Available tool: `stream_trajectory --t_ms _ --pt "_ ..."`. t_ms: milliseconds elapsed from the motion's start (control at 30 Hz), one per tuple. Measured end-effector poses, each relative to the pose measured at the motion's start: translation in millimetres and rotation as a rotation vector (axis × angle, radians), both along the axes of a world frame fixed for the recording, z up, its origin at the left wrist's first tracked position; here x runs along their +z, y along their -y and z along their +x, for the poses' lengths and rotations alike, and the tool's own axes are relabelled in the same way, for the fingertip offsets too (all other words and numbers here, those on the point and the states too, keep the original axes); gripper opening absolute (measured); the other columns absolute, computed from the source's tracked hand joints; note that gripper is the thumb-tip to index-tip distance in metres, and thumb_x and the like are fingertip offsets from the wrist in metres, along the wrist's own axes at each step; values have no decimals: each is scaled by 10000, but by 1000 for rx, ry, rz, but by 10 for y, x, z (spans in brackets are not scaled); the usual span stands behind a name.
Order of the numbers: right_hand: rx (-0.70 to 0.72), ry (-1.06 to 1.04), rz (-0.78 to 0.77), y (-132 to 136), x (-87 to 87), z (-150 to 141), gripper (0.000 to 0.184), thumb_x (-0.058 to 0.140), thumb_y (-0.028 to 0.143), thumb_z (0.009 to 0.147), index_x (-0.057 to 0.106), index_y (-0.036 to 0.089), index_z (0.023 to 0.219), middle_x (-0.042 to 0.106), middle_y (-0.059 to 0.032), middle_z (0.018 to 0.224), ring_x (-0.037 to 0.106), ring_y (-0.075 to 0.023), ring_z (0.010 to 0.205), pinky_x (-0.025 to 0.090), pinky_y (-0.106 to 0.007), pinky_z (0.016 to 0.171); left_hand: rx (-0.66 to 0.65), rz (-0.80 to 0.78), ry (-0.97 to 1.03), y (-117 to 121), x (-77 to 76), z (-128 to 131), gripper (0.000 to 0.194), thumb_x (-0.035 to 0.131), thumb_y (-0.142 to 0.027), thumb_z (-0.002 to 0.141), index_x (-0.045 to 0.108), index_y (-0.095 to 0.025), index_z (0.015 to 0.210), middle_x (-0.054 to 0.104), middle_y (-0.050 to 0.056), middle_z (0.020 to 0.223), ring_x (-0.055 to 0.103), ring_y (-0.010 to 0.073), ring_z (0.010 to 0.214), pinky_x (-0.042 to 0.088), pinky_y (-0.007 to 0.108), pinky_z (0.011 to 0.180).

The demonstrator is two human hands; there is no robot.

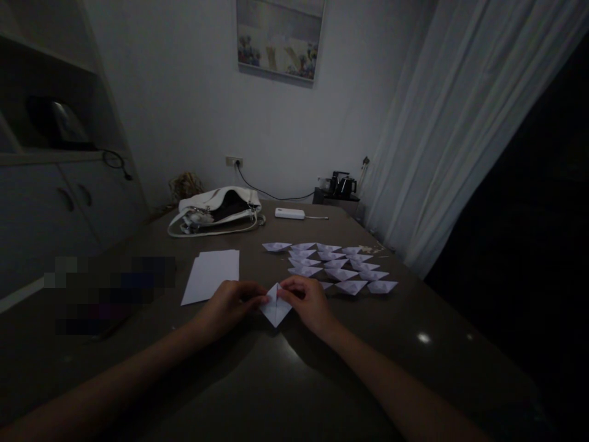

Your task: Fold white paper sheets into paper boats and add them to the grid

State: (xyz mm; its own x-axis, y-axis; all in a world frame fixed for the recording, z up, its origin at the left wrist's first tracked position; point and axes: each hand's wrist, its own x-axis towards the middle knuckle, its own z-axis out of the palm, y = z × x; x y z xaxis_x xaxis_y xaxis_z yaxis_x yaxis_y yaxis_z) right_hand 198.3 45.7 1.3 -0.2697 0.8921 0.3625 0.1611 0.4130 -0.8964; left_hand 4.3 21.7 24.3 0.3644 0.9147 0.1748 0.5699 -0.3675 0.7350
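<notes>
Between my two hands is a folded sheet of white paper [277, 313], shaped like a diamond with a crease or slit down its upper middle. My left hand [237, 302] pinches its left corner between thumb and fingers. On the opposite corner, my right hand [307, 302] has the same kind of pinch. Just beyond my right hand, several white folded paper boats [351, 286] lie in rows. A stack of white paper sheets [212, 273] rests flat beyond my left hand.
A white handbag [218, 209] sits at the table's far left, and a white power bank [289, 213] with a short cable lies at the far middle. The brown table [257, 393] reflects light. A black kettle [345, 186] stands past the far edge; a pale curtain [414, 141] hangs right.
</notes>
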Motion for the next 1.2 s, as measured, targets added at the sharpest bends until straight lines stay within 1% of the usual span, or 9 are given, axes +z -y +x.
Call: stream_trajectory --t_ms 133,200,333,500,633,800,900,1000,1200 --pt "4 -2 8 -23 -24 3 80 672 228 742 674 156 778 711 -55 739 675 -185 688 495 -274 624 -22 9 -13 29 31 27 335 533 -443 837 699 -174 949 734 49 892 645 237 809 452 276 702" --pt "1 -6 16 -29 -26 5 71 669 218 743 673 156 776 714 -57 751 679 -187 701 498 -276 631 -50 -8 -40 33 39 41 355 536 -465 834 692 -158 921 727 48 842 641 223 761 446 263 667" --pt "-15 0 35 -22 -10 5 70 658 215 751 670 153 781 714 -62 756 679 -189 709 501 -280 636 -70 -69 -75 14 9 48 400 473 -474 868 669 -139 772 687 36 683 622 188 646 426 237 593" --pt "-34 4 46 -16 -4 5 86 655 229 758 671 154 796 715 -58 750 676 -184 695 498 -275 620 -37 -95 -43 -28 -63 23 427 435 -492 888 646 -148 749 691 39 669 622 177 611 421 233 568" --pt "-35 -11 39 -7 7 1 84 646 236 766 668 158 788 711 -55 750 672 -182 691 503 -276 618 -12 -60 -72 -2 -48 27 428 391 -465 904 615 -163 699 682 43 643 619 183 592 422 243 573" --pt "-37 -55 22 8 36 -6 88 647 258 758 658 171 771 708 -49 760 669 -184 719 515 -288 658 -4 48 -96 83 37 52 403 375 -432 909 580 -183 667 655 31 605 594 178 556 398 245 553" --pt "-5 -92 -2 5 44 -6 110 637 276 765 656 168 775 707 -49 759 665 -179 715 513 -282 659 1 54 -73 117 78 61 433 367 -449 913 573 -178 645 641 32 583 572 172 535 392 246 538" --pt "24 -103 -10 4 43 -4 122 631 280 774 659 161 777 703 -51 756 661 -172 704 503 -273 648 0 6 -10 117 76 70 467 369 -491 909 583 -164 653 636 36 593 578 176 561 404 248 539" --pt "103 -15 16 64 44 -25 99 641 249 776 675 158 761 704 -43 724 658 -162 669 483 -260 619 -91 -247 129 54 -51 85 437 510 -560 826 602 -138 756 596 -2 568 548 141 497 397 221 475"
